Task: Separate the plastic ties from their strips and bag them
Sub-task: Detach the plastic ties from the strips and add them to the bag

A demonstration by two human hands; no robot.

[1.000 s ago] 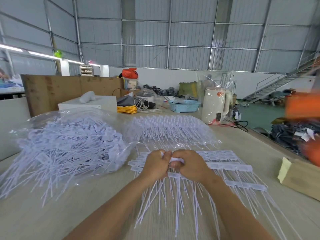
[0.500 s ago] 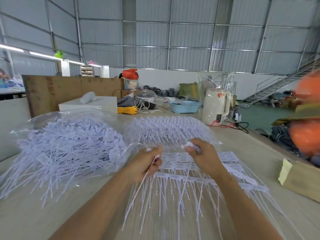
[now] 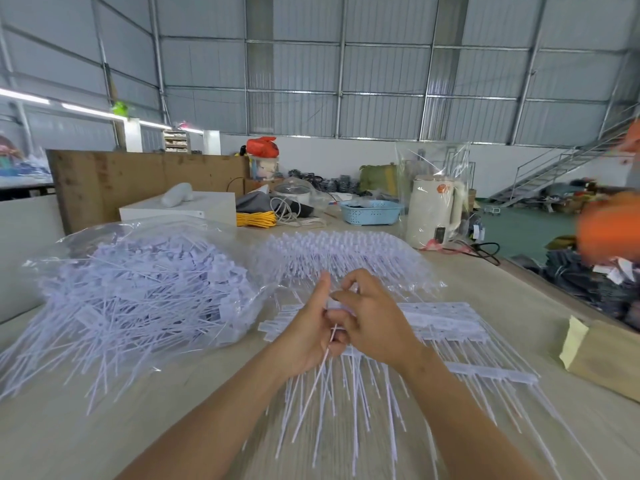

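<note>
I see both hands together w/ one white tie [image 3: 320, 368]: left hand [image 3: 308, 327] pinches it, right hand [image 3: 372, 322] grips its head, prob. to snap it free. Strips [image 3: 450, 327] lie under and right of hands; the full bag [image 3: 138, 282] sits left, close for dropping.

Single head-worn wide view, forward and down, close over the table [image 3: 69, 427].
</note>
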